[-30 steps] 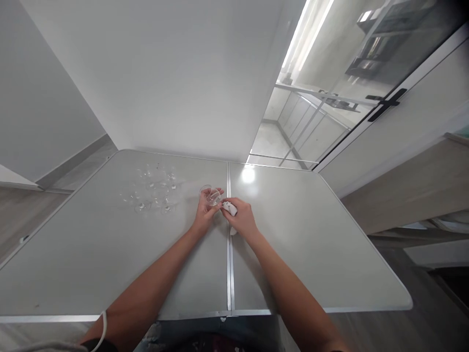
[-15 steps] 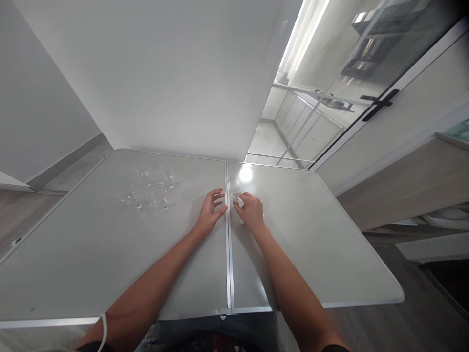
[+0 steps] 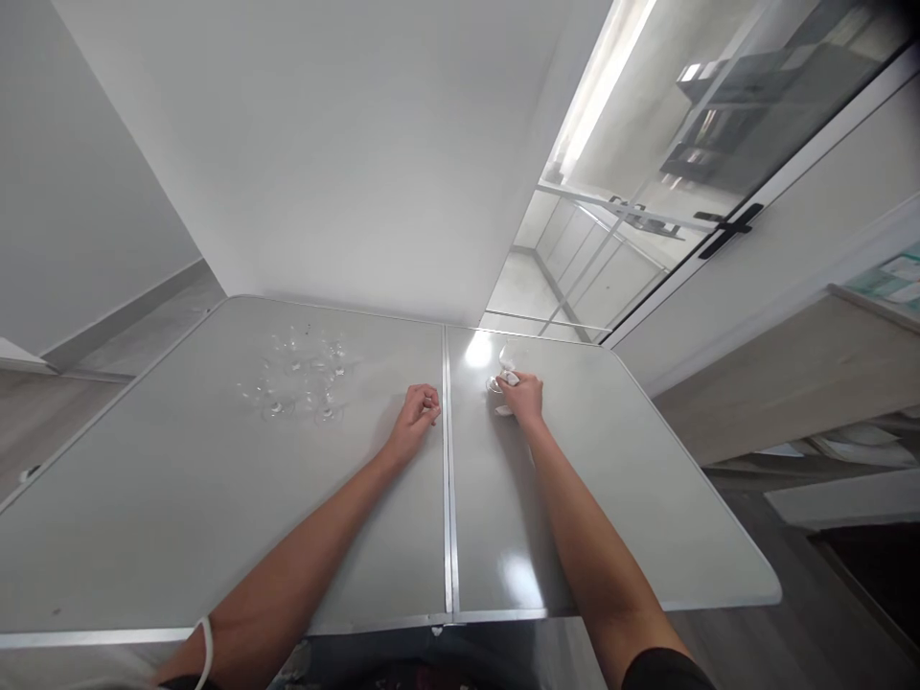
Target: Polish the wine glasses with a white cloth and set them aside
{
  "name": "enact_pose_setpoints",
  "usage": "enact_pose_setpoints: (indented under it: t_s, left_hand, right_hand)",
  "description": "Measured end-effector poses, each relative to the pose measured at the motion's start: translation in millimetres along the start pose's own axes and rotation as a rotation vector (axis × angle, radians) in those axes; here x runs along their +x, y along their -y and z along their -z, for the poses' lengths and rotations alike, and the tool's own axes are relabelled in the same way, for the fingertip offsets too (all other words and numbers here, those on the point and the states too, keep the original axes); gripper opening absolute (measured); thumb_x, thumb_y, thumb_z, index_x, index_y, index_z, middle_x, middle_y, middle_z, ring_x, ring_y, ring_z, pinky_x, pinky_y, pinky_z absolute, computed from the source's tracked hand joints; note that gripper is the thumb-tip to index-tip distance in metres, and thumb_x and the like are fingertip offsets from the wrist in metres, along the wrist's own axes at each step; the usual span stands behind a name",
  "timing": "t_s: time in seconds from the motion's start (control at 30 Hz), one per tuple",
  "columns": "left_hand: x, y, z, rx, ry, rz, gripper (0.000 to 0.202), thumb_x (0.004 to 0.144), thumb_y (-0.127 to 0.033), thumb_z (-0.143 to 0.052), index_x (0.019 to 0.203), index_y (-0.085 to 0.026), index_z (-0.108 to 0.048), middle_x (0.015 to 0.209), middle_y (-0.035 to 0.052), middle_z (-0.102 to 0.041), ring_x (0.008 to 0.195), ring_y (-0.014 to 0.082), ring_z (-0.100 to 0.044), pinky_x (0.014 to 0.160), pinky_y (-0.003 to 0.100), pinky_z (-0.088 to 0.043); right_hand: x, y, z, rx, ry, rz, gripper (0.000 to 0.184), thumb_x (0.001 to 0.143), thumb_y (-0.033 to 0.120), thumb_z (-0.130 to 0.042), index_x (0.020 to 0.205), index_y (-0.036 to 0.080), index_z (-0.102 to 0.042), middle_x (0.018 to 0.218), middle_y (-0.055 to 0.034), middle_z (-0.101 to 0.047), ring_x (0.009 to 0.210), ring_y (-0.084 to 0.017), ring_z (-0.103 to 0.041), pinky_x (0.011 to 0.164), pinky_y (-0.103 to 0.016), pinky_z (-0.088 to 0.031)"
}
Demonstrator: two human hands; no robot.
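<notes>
Bench (image 3: 179,517) panels meet at a metal strip (image 3: 449,517). Left of it, a cluster of clear glasses (image 3: 309,393) sits apart from both hands; one glass (image 3: 508,358) alone is right of it, so the work looks early, with the cluster remaining. The left hand (image 3: 418,410) curls beside the strip, holding nothing visible; whether its fingers meet I cannot tell. The right hand's (image 3: 523,395) fingers clamp that single glass, a white cloth (image 3: 504,410) bunched with it.

Glasses (image 3: 294,367) left on table (image 3: 179,498), another glass (image 3: 507,358) right of seam (image 3: 448,460), wall (image 3: 345,163) behind
</notes>
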State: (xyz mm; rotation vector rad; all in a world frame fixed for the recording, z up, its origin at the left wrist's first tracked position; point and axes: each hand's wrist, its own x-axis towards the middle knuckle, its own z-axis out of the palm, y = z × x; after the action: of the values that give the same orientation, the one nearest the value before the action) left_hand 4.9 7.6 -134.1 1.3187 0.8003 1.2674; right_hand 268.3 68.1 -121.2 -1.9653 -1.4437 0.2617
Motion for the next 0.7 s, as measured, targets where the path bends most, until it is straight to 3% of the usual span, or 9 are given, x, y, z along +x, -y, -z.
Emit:
enact_pose_setpoints:
  t_s: [0.3, 0.43, 0.57, 0.7]
  left_hand:
    - [-1.4, 1.4, -0.9, -0.055, 0.000, 0.057, 0.019, 0.091, -0.039, -0.061, 0.087, -0.021, -0.060, 0.103, 0.0035, -0.046, 0.073, 0.0104, -0.049, 0.054, 0.022, -0.049]
    - [-2.5, -3.0, -3.3, -0.107, -0.027, 0.110, 0.025, 0.088, -0.045, -0.064, 0.089, -0.021, -0.061, 0.099, 0.0037, -0.049, 0.074, 0.0116, -0.051, 0.044, 0.018, -0.045]
    - [-3.8, -5.0, -6.3, -0.113, -0.044, 0.185, 0.031, 0.086, -0.051, -0.063, 0.087, -0.021, -0.057, 0.084, 0.0001, -0.050, 0.064, 0.0096, -0.050, 0.042, 0.016, -0.042]
    - [-2.6, -3.1, -5.5, -0.110, -0.060, 0.176, 0.034, 0.090, -0.053, -0.057, 0.084, -0.020, -0.056, 0.075, -0.0017, -0.048, 0.058, 0.0087, -0.048, 0.042, 0.016, -0.040]
  right_hand:
    - [2.0, 2.3, -1.1, -0.073, 0.026, -0.046, 0.026, 0.079, 0.041, -0.066, 0.083, 0.018, -0.077, 0.076, -0.0106, -0.072, 0.069, -0.021, -0.062, 0.060, -0.027, -0.038]
    - [-5.9, 1.6, 18.4, -0.116, 0.089, -0.081, 0.031, 0.076, 0.039, -0.070, 0.099, 0.019, -0.077, 0.088, -0.0109, -0.075, 0.079, -0.022, -0.065, 0.063, -0.027, -0.040]
    - [-30.5, 8.3, 47.0, -0.307, 0.120, -0.131, 0.026, 0.080, 0.040, -0.064, 0.086, 0.018, -0.075, 0.080, -0.0127, -0.072, 0.073, -0.024, -0.065, 0.059, -0.028, -0.036]
    - [-56.9, 50.3, 68.0, -0.264, 0.111, 0.090, 0.022, 0.084, 0.041, -0.061, 0.091, 0.024, -0.073, 0.074, -0.0072, -0.071, 0.070, -0.023, -0.064, 0.062, -0.028, -0.038]
